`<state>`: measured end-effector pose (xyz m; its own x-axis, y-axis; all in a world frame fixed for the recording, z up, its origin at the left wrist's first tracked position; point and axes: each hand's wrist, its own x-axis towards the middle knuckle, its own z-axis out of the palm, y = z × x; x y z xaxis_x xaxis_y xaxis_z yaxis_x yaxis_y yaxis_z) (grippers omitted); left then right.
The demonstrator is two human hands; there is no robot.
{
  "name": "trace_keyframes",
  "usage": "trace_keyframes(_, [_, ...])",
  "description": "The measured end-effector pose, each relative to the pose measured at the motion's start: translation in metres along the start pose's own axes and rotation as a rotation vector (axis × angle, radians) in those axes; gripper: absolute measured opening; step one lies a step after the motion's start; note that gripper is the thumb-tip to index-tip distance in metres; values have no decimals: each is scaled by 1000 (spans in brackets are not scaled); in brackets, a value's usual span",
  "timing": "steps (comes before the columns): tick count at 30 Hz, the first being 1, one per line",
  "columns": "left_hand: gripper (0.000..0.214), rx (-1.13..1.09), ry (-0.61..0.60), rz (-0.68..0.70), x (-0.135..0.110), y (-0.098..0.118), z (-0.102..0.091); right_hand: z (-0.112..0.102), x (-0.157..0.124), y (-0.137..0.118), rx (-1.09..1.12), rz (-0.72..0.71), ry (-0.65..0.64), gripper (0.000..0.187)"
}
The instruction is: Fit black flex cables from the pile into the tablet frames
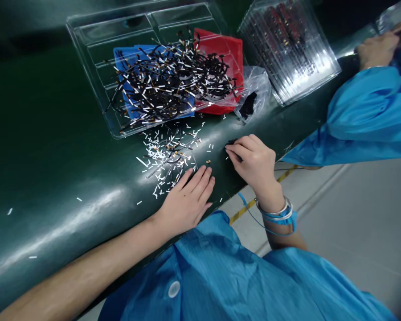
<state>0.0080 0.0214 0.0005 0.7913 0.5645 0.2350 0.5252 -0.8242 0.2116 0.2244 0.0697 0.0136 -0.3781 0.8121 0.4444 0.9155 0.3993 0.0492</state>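
Observation:
My left hand (189,196) lies flat on the green table, fingers stretched out, its fingertips at the edge of a scatter of small white strips (157,154). Thin dark flex cables (173,147) with gold-coloured ends lie among those strips. To the right, my right hand (254,160) is closed in a pinch, thumb against index finger. A small black piece (232,142) shows at its fingertips; most of it is hidden. Between the two hands sits a tiny gold-coloured part (208,161). A wristband with a blue coiled cord circles my right wrist.
A clear plastic tray (87,73) beyond my hands bears a tangled heap of black flex cables (167,82), over a blue sheet and a red bin (235,49). Right of it are a clear bag (262,84) and stacked clear trays (307,82). A co-worker's blue sleeve (364,107) is at right.

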Motion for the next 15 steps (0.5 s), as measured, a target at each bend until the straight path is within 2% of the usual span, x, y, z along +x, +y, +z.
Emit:
trace_keyframes(2, [47,-38,25,2,0,0,-1,-2,3,-1,20,36,-38,23])
trace_keyframes(4, [41,-144,88,-16,-1,-1,-6,-7,6,-7,152,132,-37,20])
trace_keyframes(6, [35,-358,177,-121,1,-2,-15,-14,7,-20,440,299,22,13])
trace_keyframes(8, [33,-666,252,-301,3,-3,-26,-20,6,-41,847,507,108,5])
trace_keyframes(9, [31,-830,262,-392,5,-4,-32,-22,4,-53,1050,567,146,5])
trace_keyframes(12, [18,-1244,189,-542,9,-6,-46,-23,-2,-84,1434,681,138,6])
trace_keyframes(15, [14,-1452,134,-591,10,-7,-50,-18,-8,-100,1543,740,127,8])
